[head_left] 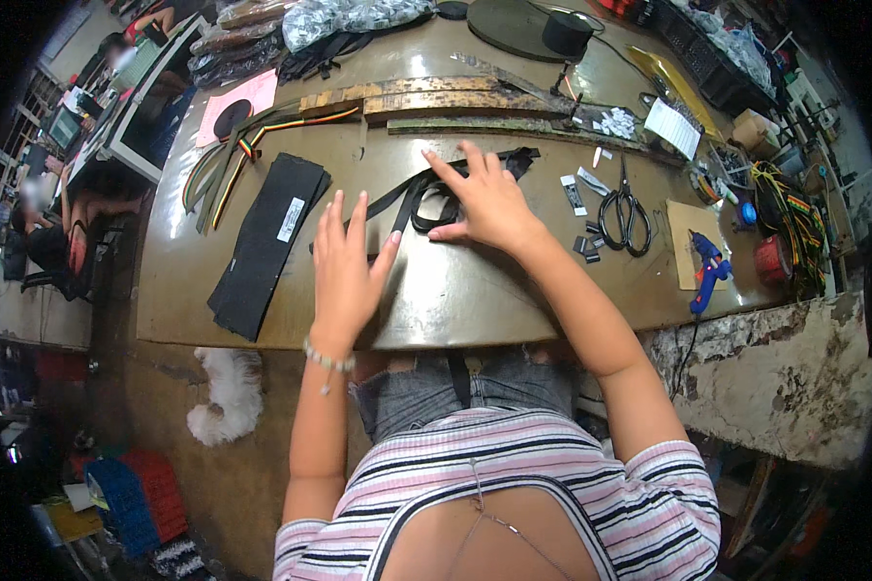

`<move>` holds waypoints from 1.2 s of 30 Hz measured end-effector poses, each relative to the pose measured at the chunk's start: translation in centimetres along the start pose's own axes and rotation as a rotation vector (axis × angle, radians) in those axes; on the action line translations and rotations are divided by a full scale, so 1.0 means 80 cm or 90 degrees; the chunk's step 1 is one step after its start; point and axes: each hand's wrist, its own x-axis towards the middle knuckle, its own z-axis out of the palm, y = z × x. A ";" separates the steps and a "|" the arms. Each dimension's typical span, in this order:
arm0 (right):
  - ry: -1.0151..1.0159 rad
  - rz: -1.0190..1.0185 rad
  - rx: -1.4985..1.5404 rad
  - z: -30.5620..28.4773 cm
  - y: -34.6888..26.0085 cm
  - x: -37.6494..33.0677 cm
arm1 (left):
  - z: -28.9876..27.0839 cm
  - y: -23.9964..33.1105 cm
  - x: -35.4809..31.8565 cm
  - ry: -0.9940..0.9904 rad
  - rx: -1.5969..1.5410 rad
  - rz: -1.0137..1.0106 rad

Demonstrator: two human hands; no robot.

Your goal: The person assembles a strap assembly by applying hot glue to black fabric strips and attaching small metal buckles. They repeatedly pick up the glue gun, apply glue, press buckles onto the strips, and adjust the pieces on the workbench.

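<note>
A black strap (419, 203) lies loosely coiled on the table in front of me, one end running off to the upper right. Over its right side my right hand (492, 201) is open, fingers spread and thumb beside the coil; whether it touches the strap I cannot tell. My left hand (347, 276), wearing a beaded bracelet, is also open, its fingers stretched forward just left of the coil. Farther left lies a stack of black fabric pieces (266, 252) with a white label. Black-handled scissors (625, 218) rest right of my right hand, near small black pieces (585, 246).
Wooden bars (436, 101) lie across the table behind my hands. Striped straps (237, 160) are at the left. A blue glue gun (710, 271) sits on cardboard at the right, near a red spool (772, 259). Wrapped bundles stand at the back; people sit at far left.
</note>
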 end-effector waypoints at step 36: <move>-0.437 0.385 1.305 0.052 -0.100 0.048 | -0.001 -0.042 -0.006 0.186 -0.197 -0.069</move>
